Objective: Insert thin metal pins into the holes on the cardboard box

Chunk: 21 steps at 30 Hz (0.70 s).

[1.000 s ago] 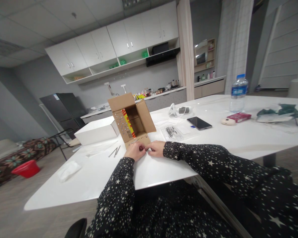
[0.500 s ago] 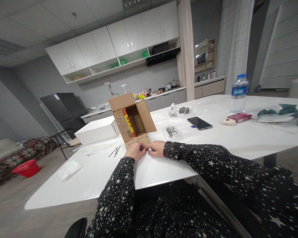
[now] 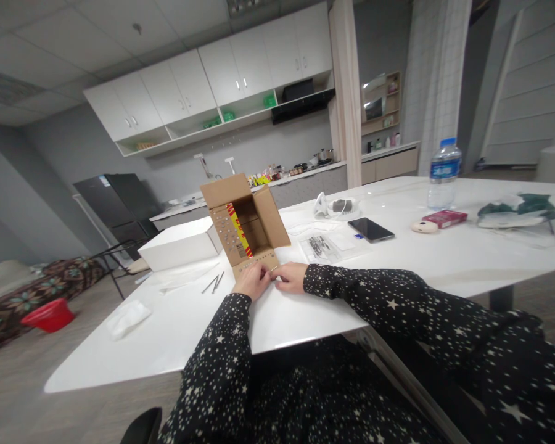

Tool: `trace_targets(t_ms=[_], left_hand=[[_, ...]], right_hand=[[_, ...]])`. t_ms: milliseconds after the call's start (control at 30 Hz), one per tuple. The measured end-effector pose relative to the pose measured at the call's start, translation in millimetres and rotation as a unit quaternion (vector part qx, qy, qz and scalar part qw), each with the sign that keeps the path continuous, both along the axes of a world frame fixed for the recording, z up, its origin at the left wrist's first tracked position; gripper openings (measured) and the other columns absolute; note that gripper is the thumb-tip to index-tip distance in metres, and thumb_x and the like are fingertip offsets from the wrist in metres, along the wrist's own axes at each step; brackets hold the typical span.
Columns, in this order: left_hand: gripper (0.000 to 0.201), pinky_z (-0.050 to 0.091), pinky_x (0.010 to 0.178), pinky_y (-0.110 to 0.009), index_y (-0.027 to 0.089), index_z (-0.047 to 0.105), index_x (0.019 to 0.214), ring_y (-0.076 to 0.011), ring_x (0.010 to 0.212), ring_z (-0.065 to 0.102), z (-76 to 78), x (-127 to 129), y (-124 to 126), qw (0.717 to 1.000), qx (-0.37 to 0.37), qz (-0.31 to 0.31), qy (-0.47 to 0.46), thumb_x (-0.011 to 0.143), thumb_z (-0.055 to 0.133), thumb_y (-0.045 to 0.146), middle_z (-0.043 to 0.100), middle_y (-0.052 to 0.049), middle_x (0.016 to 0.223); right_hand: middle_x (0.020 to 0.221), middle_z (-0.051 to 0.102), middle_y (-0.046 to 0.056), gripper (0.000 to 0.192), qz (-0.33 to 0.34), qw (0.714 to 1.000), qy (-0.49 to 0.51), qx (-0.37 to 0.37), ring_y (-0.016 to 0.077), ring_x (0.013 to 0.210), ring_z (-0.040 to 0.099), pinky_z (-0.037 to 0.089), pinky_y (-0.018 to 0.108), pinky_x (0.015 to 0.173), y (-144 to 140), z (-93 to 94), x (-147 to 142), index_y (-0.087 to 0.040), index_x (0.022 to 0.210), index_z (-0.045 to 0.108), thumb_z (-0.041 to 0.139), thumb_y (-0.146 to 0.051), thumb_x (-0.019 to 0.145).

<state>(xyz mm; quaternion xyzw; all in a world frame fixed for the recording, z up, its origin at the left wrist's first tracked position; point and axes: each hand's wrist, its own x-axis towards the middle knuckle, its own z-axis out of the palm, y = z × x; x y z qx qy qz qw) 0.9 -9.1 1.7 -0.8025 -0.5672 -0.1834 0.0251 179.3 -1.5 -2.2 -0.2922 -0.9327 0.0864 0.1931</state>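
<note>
A small cardboard box [image 3: 272, 216] stands with its flaps spread and its opening towards me. Small round silvery dots cover its left flap and the edge of its front flap, and red-yellow tape runs along its left side. Against the front flap, my left hand [image 3: 253, 282] is closed with its fingers curled. Beside it, nearly touching, my right hand [image 3: 290, 277] is closed in a pinch. A thin, shiny sliver [image 3: 274, 269] shows at the right fingertips, too small to name. Whatever the left fingers grip is hidden.
Two slim metal tools [image 3: 216, 282] and a crumpled tissue [image 3: 128, 319] lie left. A white box [image 3: 180, 244] stands behind them. To the right are a clear plastic packet [image 3: 330, 248], a phone [image 3: 371, 229], a pink case [image 3: 424, 227] and a water bottle [image 3: 443, 176].
A thin, shiny sliver now shows at my right fingertips, where it was not clear before. Both hands stay at the front flap with only slight finger movement.
</note>
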Motion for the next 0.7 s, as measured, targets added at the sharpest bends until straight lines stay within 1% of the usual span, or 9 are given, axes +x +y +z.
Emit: trace_targets(t_ms=[167, 333, 533, 700], left_hand=[[0.018, 0.045, 0.072, -0.031, 0.017, 0.056, 0.088, -0.0183, 0.077, 0.060, -0.8, -2, 1, 0.999, 0.024, 0.015, -0.024, 0.083, 0.043, 0.029, 0.065, -0.006, 0.083], [0.016, 0.046, 0.075, -0.032, 0.017, 0.055, 0.088, -0.0180, 0.080, 0.059, -0.6, -5, 4, 0.995, 0.092, 0.007, -0.039, 0.084, 0.044, 0.028, 0.063, -0.006, 0.084], [0.014, 0.046, 0.076, -0.030, 0.018, 0.058, 0.089, -0.0158, 0.081, 0.057, -1.7, -10, 8, 0.980, 0.176, -0.004, -0.096, 0.083, 0.048, 0.026, 0.059, -0.005, 0.086], [0.018, 0.046, 0.076, -0.030, 0.018, 0.061, 0.093, -0.0152, 0.079, 0.055, -3.5, -12, 10, 0.974, 0.203, -0.016, -0.103, 0.085, 0.048, 0.028, 0.059, -0.005, 0.088]], right_hand=[[0.065, 0.063, 0.002, 0.031, -0.004, 1.000, -0.003, -0.006, 0.0144, 0.060, 0.054, 0.039, 0.024, 0.060, 2, -1.3, -1, -0.015, 0.100, 0.066, 0.050, -0.022, 0.075], [0.064, 0.064, 0.002, 0.033, -0.021, 1.000, -0.011, -0.008, 0.0145, 0.061, 0.055, 0.040, 0.024, 0.060, 3, -2.5, -1, -0.015, 0.102, 0.067, 0.050, -0.023, 0.076], [0.062, 0.064, 0.002, 0.033, -0.020, 1.000, -0.008, -0.007, 0.0135, 0.058, 0.054, 0.038, 0.023, 0.057, 1, -0.7, -1, -0.014, 0.101, 0.068, 0.050, -0.023, 0.075], [0.066, 0.066, 0.002, 0.031, -0.023, 1.000, -0.006, -0.004, 0.0136, 0.061, 0.056, 0.039, 0.023, 0.059, 0, -0.7, -1, -0.014, 0.101, 0.068, 0.052, -0.022, 0.075]])
